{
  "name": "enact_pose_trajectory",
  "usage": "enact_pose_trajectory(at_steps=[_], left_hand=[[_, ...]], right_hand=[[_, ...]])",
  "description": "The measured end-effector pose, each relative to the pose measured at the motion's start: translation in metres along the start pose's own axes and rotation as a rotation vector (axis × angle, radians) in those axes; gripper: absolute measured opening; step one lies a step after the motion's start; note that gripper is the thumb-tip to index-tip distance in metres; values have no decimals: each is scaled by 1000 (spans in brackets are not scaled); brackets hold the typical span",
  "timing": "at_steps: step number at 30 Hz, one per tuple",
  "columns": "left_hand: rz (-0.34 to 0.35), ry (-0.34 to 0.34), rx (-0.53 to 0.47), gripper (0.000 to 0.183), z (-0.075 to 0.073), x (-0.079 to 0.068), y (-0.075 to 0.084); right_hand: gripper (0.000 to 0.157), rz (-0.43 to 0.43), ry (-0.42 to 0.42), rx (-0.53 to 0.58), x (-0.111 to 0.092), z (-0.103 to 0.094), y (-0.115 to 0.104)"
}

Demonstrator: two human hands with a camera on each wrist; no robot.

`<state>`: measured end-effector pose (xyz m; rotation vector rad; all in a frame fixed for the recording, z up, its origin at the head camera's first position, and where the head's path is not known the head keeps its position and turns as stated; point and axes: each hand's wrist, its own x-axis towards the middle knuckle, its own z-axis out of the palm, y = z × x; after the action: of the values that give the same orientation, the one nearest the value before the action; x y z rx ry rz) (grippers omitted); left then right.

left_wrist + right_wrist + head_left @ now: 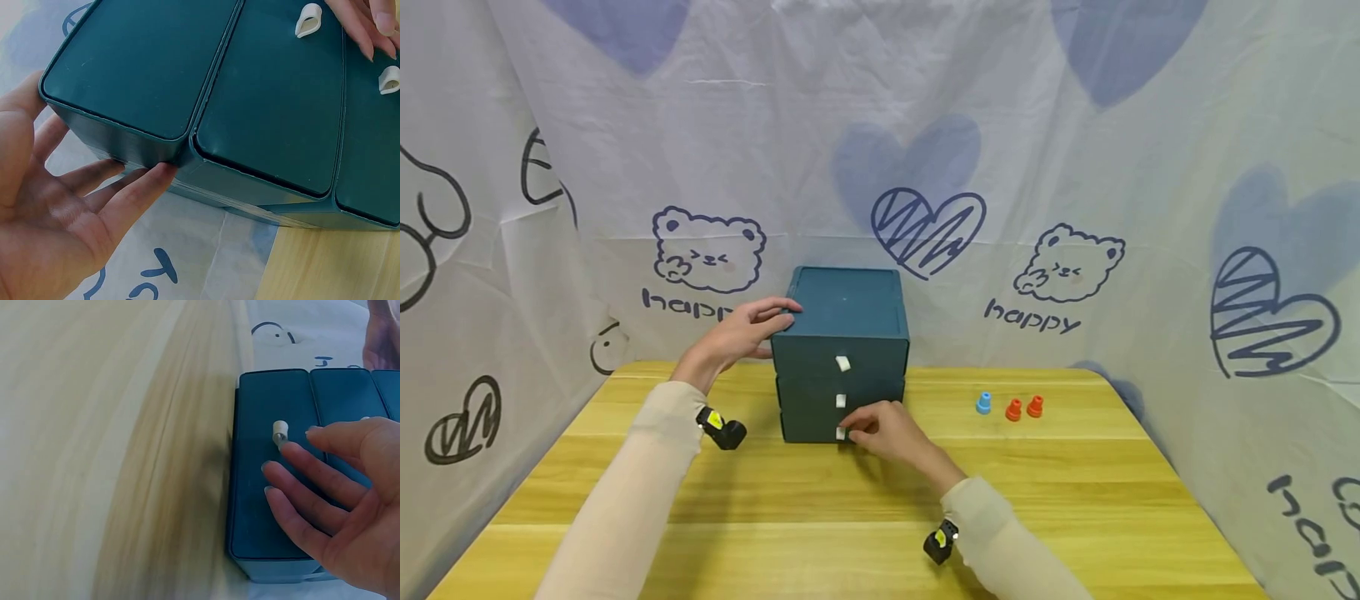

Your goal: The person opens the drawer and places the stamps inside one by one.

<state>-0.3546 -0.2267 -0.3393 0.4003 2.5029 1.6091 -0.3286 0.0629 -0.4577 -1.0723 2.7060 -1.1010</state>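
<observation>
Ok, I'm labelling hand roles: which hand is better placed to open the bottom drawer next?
Probably the right hand: it is at the white tab on the bottom drawer, while the left hand touches the cabinet near its top.

1. The head view is bright, evenly lit and fairly sharp.
2. Soft shadows fall on the table (805,554) beneath the arms (625,500).
3. Both wrist views look dimmer; the right one shows the table softly blurred.

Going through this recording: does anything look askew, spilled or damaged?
Slightly odd: the top white pull on the drawer unit sits tilted, while the middle pull looks straighter. Nothing appears spilled.
</observation>
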Motion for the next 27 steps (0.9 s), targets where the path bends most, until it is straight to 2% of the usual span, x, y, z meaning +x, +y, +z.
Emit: enact_pose_trajectory(at_steps=[10,19,27], left_hand=[[6,2,-2,46,2,-1,-1],[6,8,10,46,1,-1,0],[10,8,9,45,2,-1,1]], right_hand=[[21,17,-29,1,1,11,4],[17,27,38,11,3,19,5],[18,64,17,18,5,20,0]])
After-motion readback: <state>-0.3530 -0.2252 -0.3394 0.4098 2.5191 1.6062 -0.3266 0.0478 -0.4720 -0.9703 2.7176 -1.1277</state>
